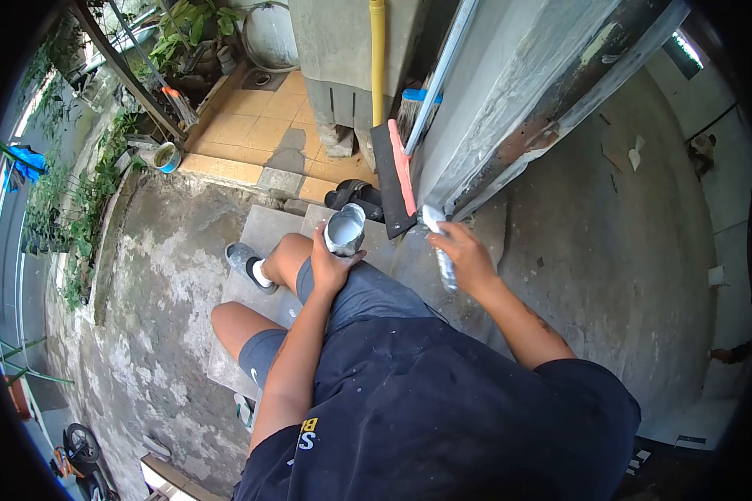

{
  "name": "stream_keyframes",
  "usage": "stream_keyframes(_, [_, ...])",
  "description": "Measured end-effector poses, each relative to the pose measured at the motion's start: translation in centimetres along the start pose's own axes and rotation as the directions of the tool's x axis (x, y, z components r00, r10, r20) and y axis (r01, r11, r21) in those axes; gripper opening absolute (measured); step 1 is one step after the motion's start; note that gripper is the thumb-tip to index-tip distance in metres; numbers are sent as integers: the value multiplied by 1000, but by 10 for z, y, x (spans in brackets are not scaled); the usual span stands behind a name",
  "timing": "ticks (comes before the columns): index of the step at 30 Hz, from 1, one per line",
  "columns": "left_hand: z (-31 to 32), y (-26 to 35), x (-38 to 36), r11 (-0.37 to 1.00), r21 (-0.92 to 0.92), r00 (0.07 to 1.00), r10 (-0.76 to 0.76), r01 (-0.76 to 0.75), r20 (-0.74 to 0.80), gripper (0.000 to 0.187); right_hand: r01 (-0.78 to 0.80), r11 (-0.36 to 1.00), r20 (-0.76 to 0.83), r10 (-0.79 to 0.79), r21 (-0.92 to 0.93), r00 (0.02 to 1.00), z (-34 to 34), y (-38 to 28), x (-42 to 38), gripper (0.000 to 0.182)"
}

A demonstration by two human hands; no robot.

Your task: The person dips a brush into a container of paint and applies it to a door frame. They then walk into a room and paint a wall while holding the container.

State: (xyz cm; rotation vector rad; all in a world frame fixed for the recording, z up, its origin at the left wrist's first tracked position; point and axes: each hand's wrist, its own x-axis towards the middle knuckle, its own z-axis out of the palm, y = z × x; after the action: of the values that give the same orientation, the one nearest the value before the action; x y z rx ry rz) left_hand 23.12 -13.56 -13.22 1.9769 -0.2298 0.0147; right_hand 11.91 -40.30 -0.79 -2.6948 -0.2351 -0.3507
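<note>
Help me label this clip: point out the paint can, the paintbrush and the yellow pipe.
paint can (345, 230): head view, on the pale paint in its open top, held by the left hand.
paintbrush (445, 265): head view, on its handle below the right hand.
yellow pipe (378, 58): head view, on its upright shaft.

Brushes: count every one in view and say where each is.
2. One brush is in the right hand, its tip at the foot of the grey door. One blue-headed brush leans behind it. Others may be hidden.
</note>
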Motion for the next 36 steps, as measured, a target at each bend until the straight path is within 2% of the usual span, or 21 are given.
stream_keyframes(4, [0,4,-2,1000,13,999,11,-10,-38,104,-59,998,61,57,31,997,55,18,-4,40])
stream_keyframes(6, [1,-1,-2,999,31,999,23,-22,-37,104,-43,999,36,43,-9,998,49,17,1,40])
stream_keyframes(8, [0,-4,-2,998,50,999,36,-34,-33,104,-3,996,-24,1,-85,1000,32,16,9,39])
stream_keyframes(12, [3,-4,0,1000,13,1000,11,-10,-21,105,-15,997,-110,7,-77,994,-40,0,29,38])
stream_keyframes(15, [3,-6,4,1000,-20,1000,8,-8,-17,105,88,975,-295,-146,-202,944,-94,-26,41,37])
stream_keyframes(17, [2,-4,3,1000,-17,1000,-24,24,0,106,129,966,-400,-211,-223,892,-121,-40,48,37])
stream_keyframes(20, [2,-3,2,999,-35,999,14,-16,-40,103,193,925,-452,-333,-328,827,-147,-63,51,37])
stream_keyframes(23, [0,-1,1,1000,-15,999,5,-5,-54,103,233,888,-483,-418,-397,770,-146,-66,53,37])
stream_keyframes(27, [-1,-2,0,999,-13,996,33,-35,-84,103,237,848,-429,-457,-473,779,-121,-49,41,28])
stream_keyframes(32, [-2,-3,0,998,-53,998,20,-24,-64,103,122,879,-303,-286,-461,909,-61,-30,18,20])
stream_keyframes(36, [-2,-1,0,999,-49,998,15,-18,-67,103,122,911,-237,-230,-394,944,-24,-28,5,23])
